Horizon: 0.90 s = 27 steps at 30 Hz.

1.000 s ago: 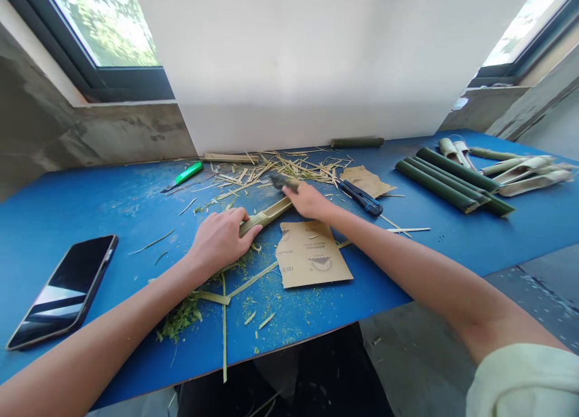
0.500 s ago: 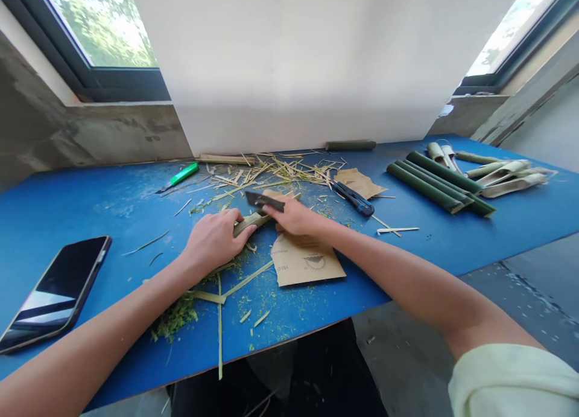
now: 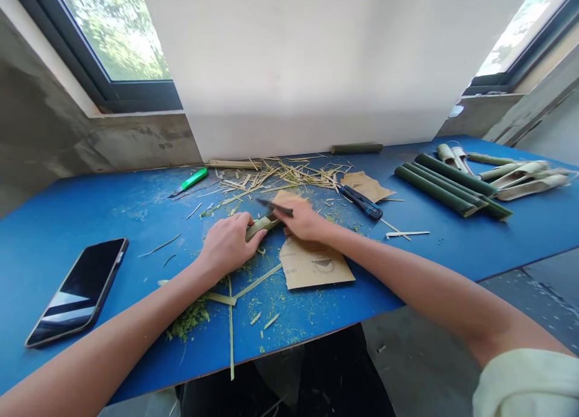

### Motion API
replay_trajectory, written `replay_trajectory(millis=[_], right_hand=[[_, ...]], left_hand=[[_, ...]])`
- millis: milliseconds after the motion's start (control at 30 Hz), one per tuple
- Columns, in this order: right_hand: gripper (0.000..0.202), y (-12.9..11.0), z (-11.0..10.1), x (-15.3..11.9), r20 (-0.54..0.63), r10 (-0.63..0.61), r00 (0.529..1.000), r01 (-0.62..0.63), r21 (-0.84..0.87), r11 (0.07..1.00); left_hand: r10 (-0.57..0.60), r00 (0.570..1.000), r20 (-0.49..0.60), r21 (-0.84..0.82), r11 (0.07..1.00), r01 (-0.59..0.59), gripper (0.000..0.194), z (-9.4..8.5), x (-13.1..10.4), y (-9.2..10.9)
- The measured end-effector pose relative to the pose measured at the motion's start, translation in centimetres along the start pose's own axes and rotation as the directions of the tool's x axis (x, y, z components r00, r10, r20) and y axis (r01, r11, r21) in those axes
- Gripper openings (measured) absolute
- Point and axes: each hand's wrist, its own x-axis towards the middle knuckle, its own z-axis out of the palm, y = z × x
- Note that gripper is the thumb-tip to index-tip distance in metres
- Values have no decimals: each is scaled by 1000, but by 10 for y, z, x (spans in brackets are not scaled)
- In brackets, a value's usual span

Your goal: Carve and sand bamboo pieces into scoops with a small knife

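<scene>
Head view: the left hand [image 3: 228,243] lies on the blue worktop [image 3: 90,212] near its middle, its fingers [image 3: 253,239] curled shut around the near end of a bamboo strip [image 3: 262,226], pressing it down. The strip points away and to the right, and its far end is hidden under the right hand [image 3: 304,219]. That hand sits just beyond and right of the left one, its fingers closed on a dark blade [image 3: 275,207] held flat over the strip; whether the edge touches the bamboo cannot be told.

Just in front of the right hand lies a sheet of sandpaper [image 3: 316,263], brown side up, partly under the wrist. Green shavings [image 3: 187,319] and thin splinters [image 3: 230,326] litter the worktop near the left forearm. Beyond the hands spreads a heap of pale slivers [image 3: 289,172]. A green cutter [image 3: 190,180] lies to the far left of that heap, a dark blue cutter [image 3: 362,201] to its right, beside a second scrap of sandpaper [image 3: 366,185]. A phone [image 3: 79,291] rests screen up at the near left. Green bamboo lengths [image 3: 452,187] lie side by side at the far right, with pale split pieces [image 3: 520,178] beyond them.
</scene>
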Motion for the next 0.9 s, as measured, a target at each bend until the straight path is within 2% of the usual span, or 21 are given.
replay_trajectory(millis=[33, 67, 100, 167, 200, 233, 333, 367, 400, 433, 500, 533, 567, 633, 667, 700, 733, 767, 833, 867, 900], right_hand=[[29, -1, 2, -1, 20, -78, 997, 77, 38, 996], [30, -2, 3, -1, 18, -101, 995, 99, 65, 993], [31, -2, 3, -1, 11, -52, 999, 51, 62, 997], [31, -1, 1, 2, -43, 128, 991, -128, 15, 992], [30, -1, 0, 3, -61, 183, 981, -184, -7, 983], [30, -1, 0, 4, -59, 179, 982, -181, -16, 983], [29, -4, 1, 3, 34, -18, 999, 17, 32, 999], [30, -5, 1, 3, 57, -43, 997, 41, 40, 998], [32, -5, 0, 3, 61, 8, 998, -9, 21, 1000], [34, -5, -1, 4, 45, 108, 993, -107, -24, 994], [39, -5, -3, 6, -14, 285, 958, -285, -117, 951], [39, -6, -3, 6, -27, 305, 952, -306, -143, 941], [37, -6, -2, 7, -18, 266, 964, -266, -147, 953], [31, -7, 1, 7, 51, 75, 996, -70, -88, 994], [29, -7, 2, 7, 72, 3, 997, 1, -50, 999], [29, -5, 0, 8, 76, -3, 997, 6, -33, 999], [31, -3, -2, 9, 59, 61, 996, -58, -41, 997], [34, 0, -6, 10, 26, 178, 984, -176, -73, 982], [43, 3, -11, 11, -34, 359, 933, -360, -140, 922], [45, 3, -11, 10, -41, 388, 921, -390, -158, 907], [44, 2, -9, 9, -32, 368, 929, -368, -158, 916]], left_hand=[[-1, 1000, 2, 2, 1000, 1, 34, 0, 0, 0], [-6, 1000, 6, 2, 1000, 6, 34, 0, 0, 0], [-11, 1000, 9, -2, 1000, 11, 35, 1, 1, 0], [-13, 1000, 5, -13, 1000, 13, 37, 1, 1, -1], [-7, 1000, -1, -17, 1000, 7, 37, 1, 1, -1], [1, 1000, -7, -17, 1000, -2, 36, 1, 0, -1], [24, 1000, -19, -2, 1000, -24, 33, 2, -1, 0], [23, 1000, -20, 0, 1000, -23, 32, 2, -1, 0], [19, 1000, -20, -1, 1000, -19, 32, 3, -1, 0], [15, 1000, -19, -5, 1000, -15, 33, 3, -1, 0], [6, 1000, -15, -14, 1000, -6, 33, 3, -1, 0], [5, 1000, -13, -14, 1000, -5, 33, 3, 0, 0], [5, 1000, -12, -9, 1000, -5, 33, 3, 0, 1], [13, 1000, -12, 5, 1000, -13, 32, 3, 0, 0], [15, 1000, -13, 9, 1000, -15, 32, 3, 0, 0], [13, 1000, -14, 7, 1000, -13, 33, 3, 0, 0], [7, 1000, -14, 3, 1000, -7, 34, 3, 0, -1], [-1, 1000, -12, -3, 1000, 1, 36, 3, 0, -1], [-12, 1000, -10, -13, 1000, 12, 38, 2, 1, -2], [-13, 1000, -9, -15, 1000, 13, 38, 2, 1, -2], [-11, 1000, -5, -12, 1000, 11, 37, 2, 2, -2]])
